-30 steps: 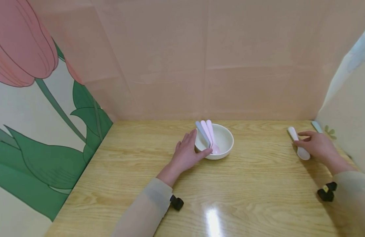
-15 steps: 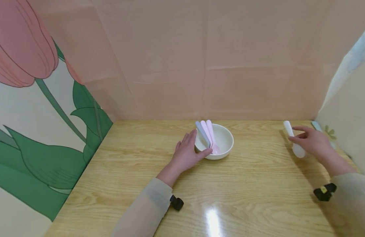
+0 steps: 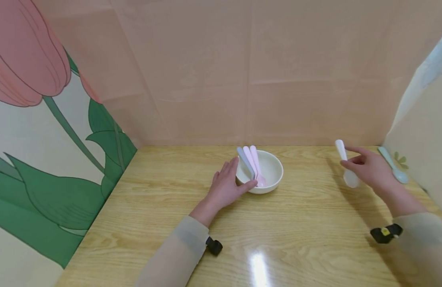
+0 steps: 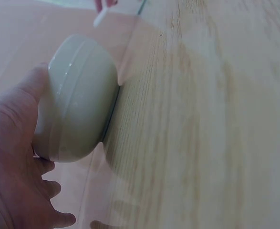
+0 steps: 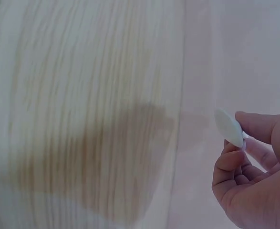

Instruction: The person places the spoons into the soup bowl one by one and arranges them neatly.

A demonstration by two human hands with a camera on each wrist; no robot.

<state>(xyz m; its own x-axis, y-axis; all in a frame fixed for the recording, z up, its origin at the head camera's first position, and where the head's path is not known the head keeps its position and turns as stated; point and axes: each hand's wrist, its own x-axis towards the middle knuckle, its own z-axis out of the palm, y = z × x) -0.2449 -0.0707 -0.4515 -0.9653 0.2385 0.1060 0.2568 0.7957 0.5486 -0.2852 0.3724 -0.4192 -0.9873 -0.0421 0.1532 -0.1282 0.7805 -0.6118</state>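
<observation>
Light is even; a white glare [image 3: 259,270] shines on the table [image 3: 296,243], below and right of the left hand [image 3: 226,185]. A soft shadow [image 3: 355,201] falls left of the right hand [image 3: 370,169]. Both wrist views look hazy.

Right hand [image 3: 373,169], with pinched white spoon [image 3: 341,150]: shifted left, away from the right edge of the tabletop [image 3: 296,235], toward its middle. Spoon: raised; handle tip now seen above the line of the far edge. Shadow: moved left likewise. Pale green spoon [image 3: 391,162], by the right edge: formerly mostly covered, now uncovered to view.
</observation>
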